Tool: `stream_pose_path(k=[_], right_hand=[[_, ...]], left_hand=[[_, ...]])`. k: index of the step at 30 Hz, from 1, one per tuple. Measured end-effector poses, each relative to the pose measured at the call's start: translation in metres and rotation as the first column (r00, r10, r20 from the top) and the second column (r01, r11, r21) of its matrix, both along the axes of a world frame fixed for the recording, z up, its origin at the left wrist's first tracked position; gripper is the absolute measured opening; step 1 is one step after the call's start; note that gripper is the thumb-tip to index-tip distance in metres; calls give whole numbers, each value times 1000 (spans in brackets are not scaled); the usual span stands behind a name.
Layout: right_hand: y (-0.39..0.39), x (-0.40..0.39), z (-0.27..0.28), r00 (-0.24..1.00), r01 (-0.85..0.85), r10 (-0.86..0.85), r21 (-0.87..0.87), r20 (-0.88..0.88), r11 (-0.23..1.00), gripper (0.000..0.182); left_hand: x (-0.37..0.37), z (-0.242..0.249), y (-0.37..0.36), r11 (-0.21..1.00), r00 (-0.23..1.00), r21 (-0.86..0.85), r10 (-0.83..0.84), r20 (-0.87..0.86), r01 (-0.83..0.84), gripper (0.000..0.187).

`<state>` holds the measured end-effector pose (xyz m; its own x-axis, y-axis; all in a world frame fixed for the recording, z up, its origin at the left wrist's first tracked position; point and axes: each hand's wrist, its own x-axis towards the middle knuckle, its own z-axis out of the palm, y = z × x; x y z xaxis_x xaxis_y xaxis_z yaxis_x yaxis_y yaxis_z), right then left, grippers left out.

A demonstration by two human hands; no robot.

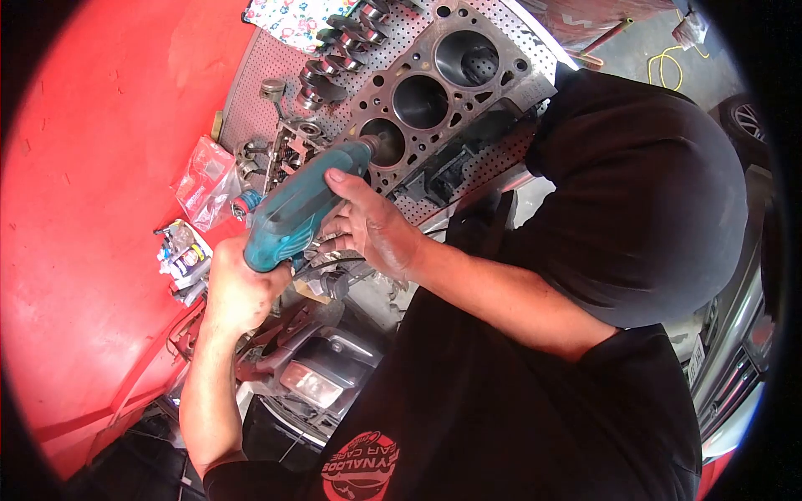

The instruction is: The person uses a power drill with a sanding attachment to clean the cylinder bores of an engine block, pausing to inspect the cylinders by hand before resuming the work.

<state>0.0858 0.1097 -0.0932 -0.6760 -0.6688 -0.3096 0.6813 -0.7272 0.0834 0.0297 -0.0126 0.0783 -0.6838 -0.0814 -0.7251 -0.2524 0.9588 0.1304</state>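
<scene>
Although partly hidden behind the drill (299, 204), left fingers (271, 288) and right fingers (341, 227) grip it.

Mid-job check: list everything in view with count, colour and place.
power drill: one, teal, centre
engine block: one, grey, upper middle
crankshaft: one, silver and dark, left of block
piston: one, grey, left of crankshaft
small metal parts: count unclear, grey, beside drill
perforated surface: one, grey, under block
flowered cloth: one, mostly white, top
plastic bag: one, clear and red, left
red surface: one, red, far left
yellow cable: one, yellow, upper right
wheel: one, dark, right edge
left hand: one, bare, drill's rear
right hand: one, bare, drill's side
</scene>
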Motion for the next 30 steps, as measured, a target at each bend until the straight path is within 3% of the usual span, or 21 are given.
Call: stream_pose_path(k=[8,20,26,27,30], right_hand=[[3,1,20,996,-1,2,4,-92,1000,65],[0,-2,5,996,58,-61,39,64,998,64],[7,-4,22,998,51,-48,60,-51,997,64],[10,-4,24,997,54,-51,52,-58,997,66],[7,-5,23,993,61,-54,62,-110,996,69]], left_hand=[[6,29,-5,998,999,45,35,-32,-34,16],[-13,5,3,1000,999,2,7,44,-7,13],[-4,17,2,993,994,68,101,-28,-99,11],[-2,17,-1,997,997,63,48,-67,-44,11],[-6,22,3,988,991,90,131,-38,-127,10]])
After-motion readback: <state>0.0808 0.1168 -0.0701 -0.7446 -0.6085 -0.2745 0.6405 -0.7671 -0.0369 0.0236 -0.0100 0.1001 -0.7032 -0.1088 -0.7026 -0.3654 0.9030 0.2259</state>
